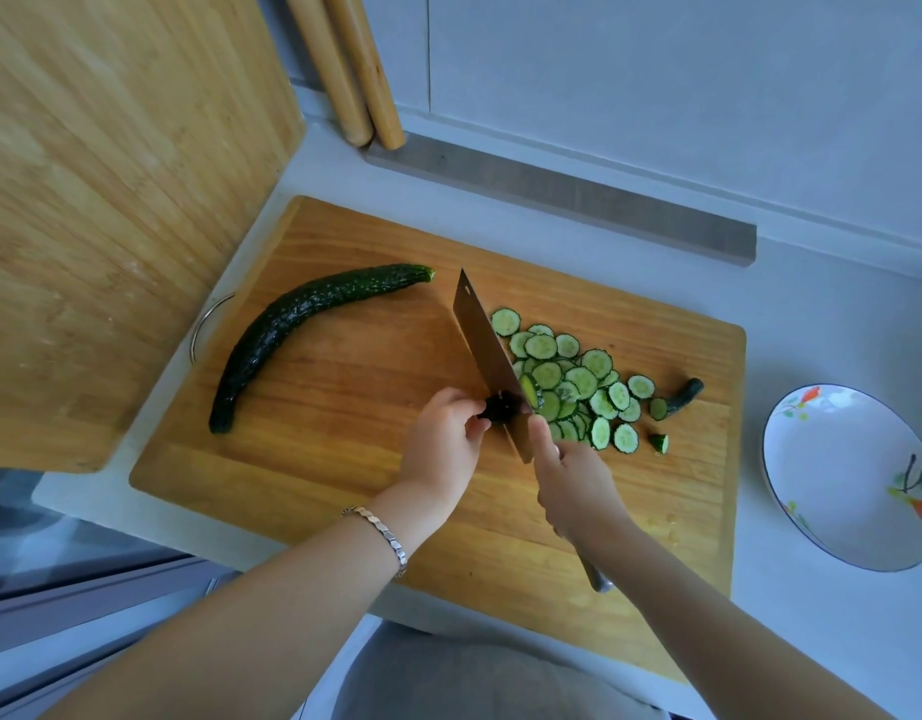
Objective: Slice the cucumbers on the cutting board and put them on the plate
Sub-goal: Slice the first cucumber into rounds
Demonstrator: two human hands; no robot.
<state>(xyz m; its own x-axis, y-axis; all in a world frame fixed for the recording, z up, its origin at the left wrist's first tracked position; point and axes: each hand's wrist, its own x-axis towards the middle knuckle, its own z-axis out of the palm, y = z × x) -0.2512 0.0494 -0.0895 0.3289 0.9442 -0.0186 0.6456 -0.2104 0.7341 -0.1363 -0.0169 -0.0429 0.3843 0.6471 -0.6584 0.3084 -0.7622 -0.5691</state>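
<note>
A wooden cutting board point(344, 387) lies on the counter. On its left part rests a whole curved dark green cucumber point(292, 330). My left hand point(443, 439) pinches a short cucumber stub point(500, 407) against the board. My right hand point(578, 485) grips the handle of a cleaver point(487, 350), whose blade stands on the stub's right side. To the right of the blade lies a pile of several cucumber slices point(578, 381), with a cut-off stem end point(685, 394) beyond it. A white plate point(833, 459) with painted flowers sits to the right of the board and holds nothing.
A second, larger bamboo board point(110, 200) leans upright at the left. Two wooden rolling pins point(354, 80) stand against the back wall. A grey strip point(552, 194) runs along the counter's rear edge behind the board.
</note>
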